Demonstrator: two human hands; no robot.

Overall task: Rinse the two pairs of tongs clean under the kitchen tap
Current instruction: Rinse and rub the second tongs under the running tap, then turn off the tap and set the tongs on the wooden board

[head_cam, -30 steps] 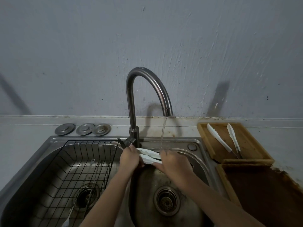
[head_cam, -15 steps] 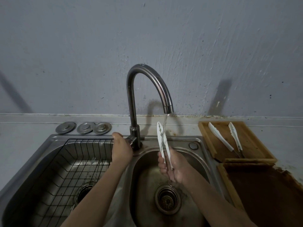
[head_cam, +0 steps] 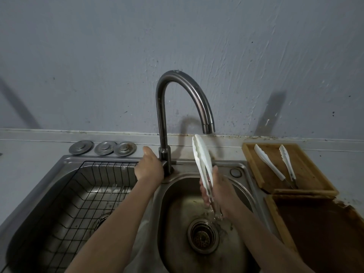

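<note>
The right hand [head_cam: 218, 192] reaches in from about 5 o'clock over the right sink basin [head_cam: 177, 203], forearm angled up toward the tap, palm turned left. Its fingers [head_cam: 204, 194] are curled around the lower part of one pair of white-tipped tongs [head_cam: 202, 164], gripping it near upright, with the white ends pointing to 12 o'clock, just below and left of the gooseneck tap [head_cam: 183, 89] spout. The metal handle end sticks out under the hand, above the drain strainer [head_cam: 202, 235].

The left hand [head_cam: 149, 168] comes in from 7 o'clock, forearm crossing the divider between basins, and rests at the base of the tap; its fingers are bent around the far side there, but what they grip is hidden.

The second pair of tongs [head_cam: 275, 166] lies spread open in a wooden tray [head_cam: 252, 164] on the tabletop at 3 o'clock, well apart from the hands. A wire rack [head_cam: 78, 194] sits in the left basin, and three metal sink plugs [head_cam: 102, 148] lie at 10 o'clock behind it
</note>
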